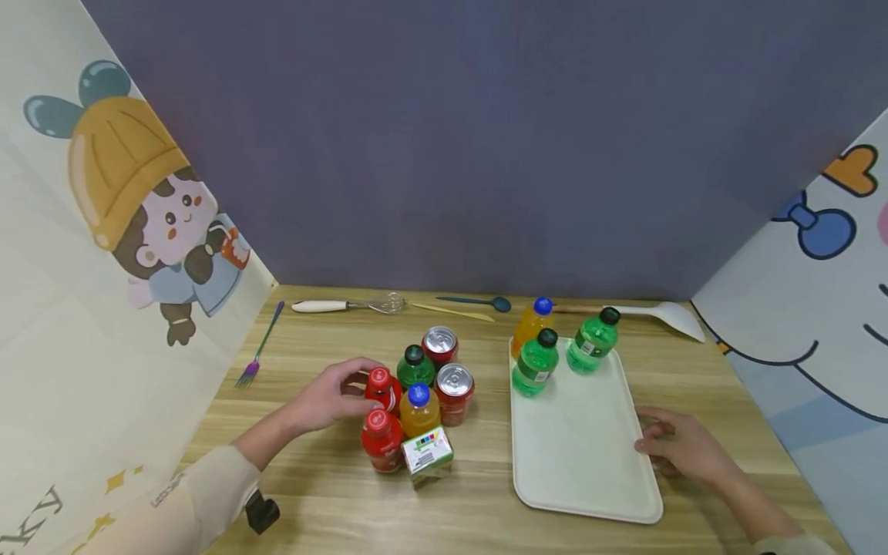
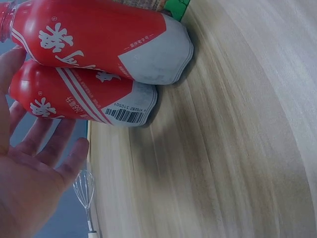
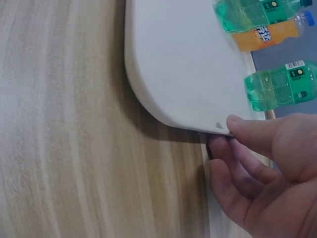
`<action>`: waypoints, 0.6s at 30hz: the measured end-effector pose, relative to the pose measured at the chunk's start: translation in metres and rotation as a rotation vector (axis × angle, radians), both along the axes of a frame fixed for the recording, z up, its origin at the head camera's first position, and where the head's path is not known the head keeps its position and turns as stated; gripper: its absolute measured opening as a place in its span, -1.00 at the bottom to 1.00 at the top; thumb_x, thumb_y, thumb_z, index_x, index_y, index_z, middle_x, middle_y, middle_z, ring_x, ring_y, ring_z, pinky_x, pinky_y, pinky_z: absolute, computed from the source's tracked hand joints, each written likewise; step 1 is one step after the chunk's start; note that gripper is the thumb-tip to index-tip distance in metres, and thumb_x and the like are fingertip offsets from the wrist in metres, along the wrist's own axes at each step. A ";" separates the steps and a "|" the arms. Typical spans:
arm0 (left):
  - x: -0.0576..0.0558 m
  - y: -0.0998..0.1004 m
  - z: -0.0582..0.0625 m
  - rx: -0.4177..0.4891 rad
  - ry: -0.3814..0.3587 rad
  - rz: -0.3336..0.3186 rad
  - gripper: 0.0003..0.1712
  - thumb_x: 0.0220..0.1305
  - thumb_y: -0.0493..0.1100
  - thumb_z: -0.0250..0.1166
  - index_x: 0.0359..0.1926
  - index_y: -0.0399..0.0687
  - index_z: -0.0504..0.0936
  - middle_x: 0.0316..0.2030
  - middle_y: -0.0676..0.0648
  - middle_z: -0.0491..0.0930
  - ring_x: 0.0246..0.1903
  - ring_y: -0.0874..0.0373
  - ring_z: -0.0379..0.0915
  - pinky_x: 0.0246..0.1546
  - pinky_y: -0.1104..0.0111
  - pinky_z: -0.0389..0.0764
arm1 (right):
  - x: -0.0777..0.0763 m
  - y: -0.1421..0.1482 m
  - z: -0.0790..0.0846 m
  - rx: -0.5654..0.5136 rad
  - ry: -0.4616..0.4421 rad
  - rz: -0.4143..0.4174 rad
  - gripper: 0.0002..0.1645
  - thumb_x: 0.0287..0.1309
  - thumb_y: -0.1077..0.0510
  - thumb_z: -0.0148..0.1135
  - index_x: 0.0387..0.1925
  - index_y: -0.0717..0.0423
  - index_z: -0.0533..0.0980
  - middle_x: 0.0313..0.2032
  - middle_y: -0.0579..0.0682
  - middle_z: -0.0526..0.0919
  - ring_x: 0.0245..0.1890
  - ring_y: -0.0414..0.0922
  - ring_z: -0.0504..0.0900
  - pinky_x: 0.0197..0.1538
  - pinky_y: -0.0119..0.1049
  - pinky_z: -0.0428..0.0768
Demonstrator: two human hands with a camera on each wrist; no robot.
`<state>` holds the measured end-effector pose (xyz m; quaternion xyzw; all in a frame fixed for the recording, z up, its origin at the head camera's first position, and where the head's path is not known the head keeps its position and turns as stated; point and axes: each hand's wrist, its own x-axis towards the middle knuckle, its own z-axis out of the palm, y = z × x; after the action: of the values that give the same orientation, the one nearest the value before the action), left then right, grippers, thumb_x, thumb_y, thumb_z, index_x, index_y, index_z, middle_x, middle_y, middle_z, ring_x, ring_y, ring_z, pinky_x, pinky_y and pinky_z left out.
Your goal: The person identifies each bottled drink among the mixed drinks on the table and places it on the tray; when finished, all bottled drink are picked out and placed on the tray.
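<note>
My left hand (image 1: 333, 397) reaches around the farther red bottle (image 1: 384, 391), thumb on the near side and fingers spread beyond it. In the left wrist view the fingers (image 2: 52, 144) look relaxed beside the bottle; firm contact cannot be made out. A second red bottle (image 1: 382, 443) stands next to it. Close by are a green bottle (image 1: 415, 370), an orange drink bottle (image 1: 420, 416), two red cans (image 1: 454, 393) and a small carton (image 1: 427, 455). My right hand (image 1: 683, 447) pinches the right rim of a white tray (image 1: 583, 455), thumb on top and fingers below.
Two green bottles (image 1: 536, 366) and an orange drink bottle (image 1: 530, 327) stand at the tray's far end. Along the back lie a whisk (image 1: 354, 304), a yellow utensil (image 1: 454, 312), a dark spoon (image 1: 479, 301) and a white ladle (image 1: 669, 312). A fork (image 1: 260, 347) lies left.
</note>
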<state>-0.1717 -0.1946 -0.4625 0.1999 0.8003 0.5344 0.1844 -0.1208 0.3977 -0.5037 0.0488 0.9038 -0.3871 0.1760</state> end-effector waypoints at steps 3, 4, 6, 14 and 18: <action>-0.001 0.001 0.000 -0.012 0.015 -0.004 -0.38 0.26 -0.16 0.47 0.29 -0.16 0.51 0.18 -0.18 0.58 0.19 -0.16 0.51 0.19 0.04 0.62 | 0.000 0.002 0.002 -0.048 -0.005 0.023 -0.08 0.20 0.15 0.47 0.45 0.40 0.25 -0.14 0.16 0.66 -0.37 -0.09 0.64 -0.44 -0.19 0.68; -0.001 0.002 0.000 -0.017 0.016 -0.005 -0.38 0.26 -0.15 0.47 0.30 -0.17 0.50 0.18 -0.17 0.58 0.19 -0.15 0.51 0.19 0.05 0.62 | 0.000 0.003 0.002 -0.061 -0.011 0.027 -0.08 0.20 0.16 0.46 0.45 0.40 0.24 -0.14 0.16 0.66 -0.38 -0.09 0.64 -0.44 -0.20 0.68; -0.002 0.002 0.000 -0.019 0.015 -0.008 -0.37 0.27 -0.15 0.47 0.31 -0.20 0.49 0.18 -0.17 0.59 0.18 -0.15 0.51 0.17 0.12 0.64 | 0.000 0.005 0.002 -0.078 -0.024 0.031 -0.08 0.21 0.17 0.45 0.46 0.41 0.22 -0.13 0.17 0.65 -0.37 -0.09 0.65 -0.43 -0.19 0.68; -0.001 0.006 0.002 -0.013 0.013 0.016 -0.45 0.26 -0.12 0.49 0.24 -0.07 0.58 0.12 -0.11 0.63 0.14 -0.09 0.56 0.07 0.24 0.68 | -0.001 0.007 0.002 -0.104 -0.054 0.015 -0.07 0.21 0.17 0.45 0.47 0.39 0.22 -0.11 0.16 0.65 -0.32 -0.08 0.66 -0.39 -0.16 0.69; 0.001 0.007 0.003 -0.026 0.056 0.040 -0.51 0.25 -0.10 0.50 0.19 0.00 0.64 0.09 -0.07 0.66 0.11 -0.07 0.58 0.09 0.19 0.67 | -0.001 0.008 0.001 -0.115 -0.046 0.019 -0.06 0.21 0.16 0.45 0.47 0.41 0.21 -0.11 0.18 0.66 -0.32 -0.08 0.66 -0.39 -0.17 0.69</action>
<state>-0.1710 -0.1878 -0.4596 0.1964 0.8159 0.5216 0.1540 -0.1220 0.4053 -0.5025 0.0389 0.8762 -0.4354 0.2031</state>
